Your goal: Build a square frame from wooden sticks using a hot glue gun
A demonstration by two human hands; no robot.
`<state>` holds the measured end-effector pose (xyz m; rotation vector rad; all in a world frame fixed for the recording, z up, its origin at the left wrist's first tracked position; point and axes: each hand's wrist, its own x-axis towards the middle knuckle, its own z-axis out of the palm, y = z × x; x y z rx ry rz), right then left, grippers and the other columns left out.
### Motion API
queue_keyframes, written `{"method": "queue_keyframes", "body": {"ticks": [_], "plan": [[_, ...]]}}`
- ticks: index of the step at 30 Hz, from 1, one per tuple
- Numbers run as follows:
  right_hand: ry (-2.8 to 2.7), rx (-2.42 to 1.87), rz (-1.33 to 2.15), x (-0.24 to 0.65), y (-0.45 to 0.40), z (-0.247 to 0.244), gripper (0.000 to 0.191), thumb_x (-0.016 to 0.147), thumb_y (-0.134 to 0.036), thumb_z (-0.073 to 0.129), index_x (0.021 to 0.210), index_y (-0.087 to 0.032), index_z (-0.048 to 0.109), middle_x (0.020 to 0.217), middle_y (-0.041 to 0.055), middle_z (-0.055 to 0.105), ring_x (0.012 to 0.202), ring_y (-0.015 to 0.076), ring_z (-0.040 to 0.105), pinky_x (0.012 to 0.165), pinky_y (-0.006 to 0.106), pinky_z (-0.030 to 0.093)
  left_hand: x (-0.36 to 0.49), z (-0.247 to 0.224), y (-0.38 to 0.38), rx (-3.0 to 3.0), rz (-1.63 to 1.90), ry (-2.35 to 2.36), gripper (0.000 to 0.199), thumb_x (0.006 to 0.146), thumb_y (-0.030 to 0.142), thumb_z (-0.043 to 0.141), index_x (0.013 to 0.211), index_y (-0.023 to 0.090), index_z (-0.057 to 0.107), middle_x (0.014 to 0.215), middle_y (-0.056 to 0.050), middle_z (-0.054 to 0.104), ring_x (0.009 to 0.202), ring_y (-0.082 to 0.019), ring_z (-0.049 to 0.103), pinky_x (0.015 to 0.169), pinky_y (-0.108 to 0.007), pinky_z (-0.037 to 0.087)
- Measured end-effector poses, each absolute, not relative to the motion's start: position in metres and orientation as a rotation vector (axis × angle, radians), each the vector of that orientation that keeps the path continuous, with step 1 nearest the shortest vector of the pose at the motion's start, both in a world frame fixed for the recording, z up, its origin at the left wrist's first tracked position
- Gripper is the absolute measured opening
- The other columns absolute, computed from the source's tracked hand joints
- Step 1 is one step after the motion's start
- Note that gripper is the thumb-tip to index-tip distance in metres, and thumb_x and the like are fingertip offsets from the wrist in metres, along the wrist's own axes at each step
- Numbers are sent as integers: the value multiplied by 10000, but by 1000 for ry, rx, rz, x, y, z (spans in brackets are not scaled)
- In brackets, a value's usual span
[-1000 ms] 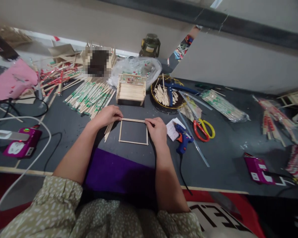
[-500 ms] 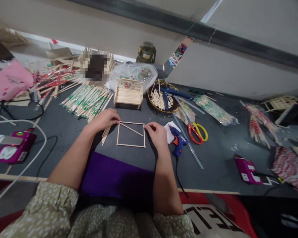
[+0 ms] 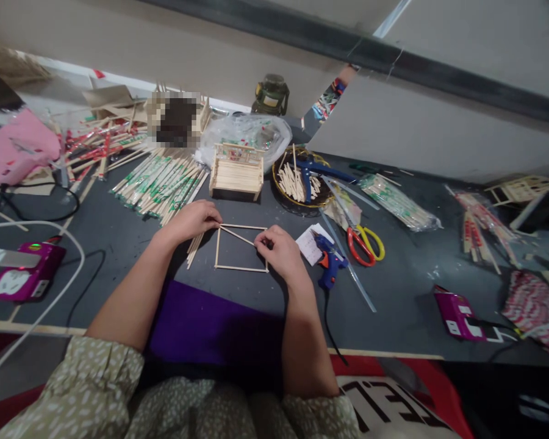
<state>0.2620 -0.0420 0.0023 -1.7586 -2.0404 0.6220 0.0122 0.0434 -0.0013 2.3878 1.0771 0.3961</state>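
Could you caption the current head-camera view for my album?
Two bare hands hold a thin wooden stick slantwise across a square pale stick frame on a dark grey table.

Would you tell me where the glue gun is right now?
In the head view, the glue gun lies on the table to the right of the right hand, between it and the scissors.

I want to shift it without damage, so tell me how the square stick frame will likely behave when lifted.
The square stick frame is probably very light: thin sticks around an open middle. Its sides look straight and fairly stiff, but the narrow corner contacts may twist or give. The diagonal stick at the right hand's fingertips could swing or slip if released.
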Motion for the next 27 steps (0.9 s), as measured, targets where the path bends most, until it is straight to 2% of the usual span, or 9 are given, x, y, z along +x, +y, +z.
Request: {"method": "queue_keyframes", "body": {"ticks": [3,6,13,19,22,27], "plan": [[-2093,-1741,582,261,-43,1,37,827,-220,639,812,-217,673,841,24,596,824,181,568,710,278,397,13,0,43,2389,382,1081,111,839,175,653,854,175,763,821,-54,698,810,-181,622,734,-278,445],[-2193,-1715,500,260,-43,0,108,849,-208,612,750,-216,654,833,36,608,871,197,569,728,287,394,13,1,42,2394,371,1083,116,839,169,648,863,169,762,822,-53,697,816,-180,622,738,-274,445],[-2134,-1644,445,260,-41,-4,131,833,-162,569,744,-216,648,799,29,596,821,186,557,726,287,396,12,0,43,2378,374,1091,109,845,159,646,847,156,755,800,-45,675,790,-163,608,726,-257,437],[-2015,-1673,364,263,-37,-13,165,906,-243,541,802,-216,666,831,47,600,854,209,556,750,306,402,12,-1,43,2400,394,1056,100,845,185,652,847,174,752,794,-34,671,787,-158,602,711,-258,432],[-1961,-1678,351,263,-35,-17,128,902,-233,553,822,-209,650,853,51,609,861,209,563,772,309,410,12,-1,43,2394,385,1051,107,849,179,646,853,166,753,796,-39,670,789,-160,603,709,-259,432],[-1772,-1801,353,265,-33,-22,32,864,-227,599,850,-203,617,814,37,612,779,197,558,718,299,402,13,0,43,2383,374,1057,101,848,171,652,856,165,752,802,-40,669,792,-163,604,715,-265,433]]}}
